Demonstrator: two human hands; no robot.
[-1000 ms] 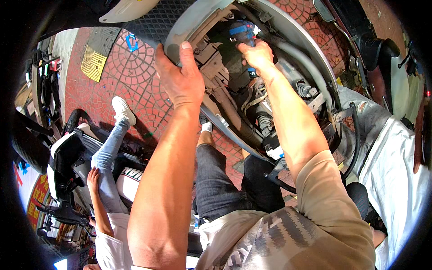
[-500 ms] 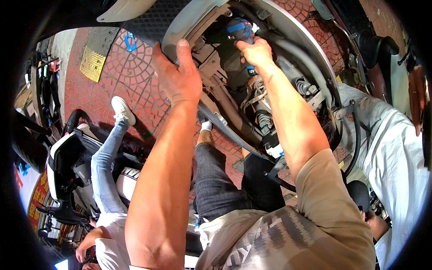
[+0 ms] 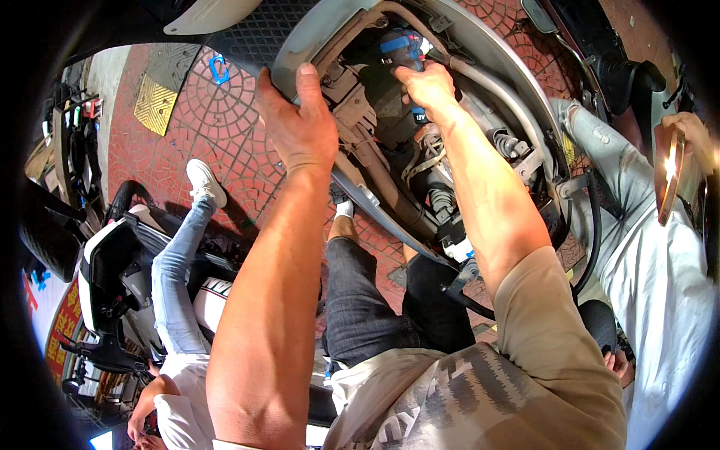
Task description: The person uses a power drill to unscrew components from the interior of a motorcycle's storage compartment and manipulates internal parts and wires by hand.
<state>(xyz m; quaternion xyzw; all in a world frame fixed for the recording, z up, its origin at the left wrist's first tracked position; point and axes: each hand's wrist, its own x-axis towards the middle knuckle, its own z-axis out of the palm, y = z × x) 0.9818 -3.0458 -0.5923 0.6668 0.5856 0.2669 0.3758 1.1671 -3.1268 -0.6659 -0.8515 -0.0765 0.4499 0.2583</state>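
Observation:
My left hand (image 3: 298,120) grips the grey rim of a scooter body panel (image 3: 300,37), fingers curled over its edge. My right hand (image 3: 424,82) reaches inside the open scooter compartment (image 3: 390,127) and is closed on a dark part with a blue band (image 3: 397,46). Cables, a spring shock (image 3: 442,199) and grey frame tubing (image 3: 499,94) lie under that hand. My legs in dark shorts (image 3: 375,300) show below, over the red paved ground.
A person in light jeans and a white shoe (image 3: 202,184) sits on a parked scooter (image 3: 112,277) at left. Another person in white (image 3: 660,270) stands at right, holding a phone (image 3: 667,176). Red patterned paving (image 3: 195,120) and a yellow tactile tile (image 3: 154,105) lie beyond.
Both of my hands stay where they were on the scooter. The person at right has come further into view, raising a hand with a phone.

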